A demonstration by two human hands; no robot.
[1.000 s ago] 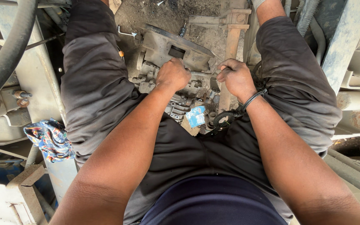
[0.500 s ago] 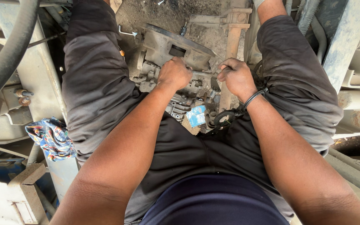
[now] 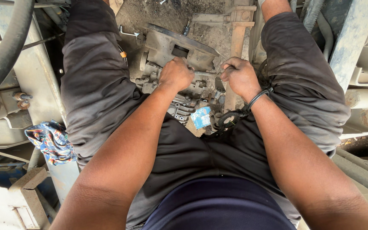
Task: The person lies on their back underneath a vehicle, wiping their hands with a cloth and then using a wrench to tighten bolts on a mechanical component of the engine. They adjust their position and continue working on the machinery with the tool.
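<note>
The grimy metal assembly (image 3: 179,64) lies on the dirt floor (image 3: 167,15) between my spread legs, right under both sets of fingers, low enough that I can bear down on it with straight arms. My left hand (image 3: 176,73) is curled shut over its upper middle, knuckles up, seemingly pinning it in place; what the fingers enclose is hidden beneath the fist. My right hand (image 3: 239,76) is closed too, wrapped around a slim metal piece at the assembly's right edge, just beside the upright rusty bar (image 3: 237,40). A black band (image 3: 258,97) circles that wrist. Just below the fingers, toward me, sit a scrap of blue packaging (image 3: 201,117) and a black corrugated hose (image 3: 231,118). Well off to the left of my fingers, a patterned rag (image 3: 50,140) hangs on the vehicle frame (image 3: 30,72).
</note>
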